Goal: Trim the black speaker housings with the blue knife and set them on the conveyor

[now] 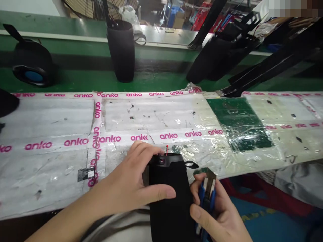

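Note:
In front of me stands a black fabric-covered portable speaker (170, 195), tilted toward my lap, its upper end facing the bench. From that end a thin red wire with a small red connector (167, 148) sticks up, and a black strap loop (191, 164) hangs at the right of the rim. My left hand (136, 178) is closed around the speaker's left side, fingers over the rim and thumb across the front. Beside the speaker, my right hand (214, 208) grips a blue-handled hand tool (207, 198) with a metal part upward; its exact kind is unclear.
Plastic-covered bench padding (148, 114) with pink-lettered tape lies ahead. Behind it, a green conveyor belt (83, 77) carries an upright black speaker body (121, 50), a speaker on its side (32, 64) and leaning black bodies (209, 57). A black label (85, 174) lies at left.

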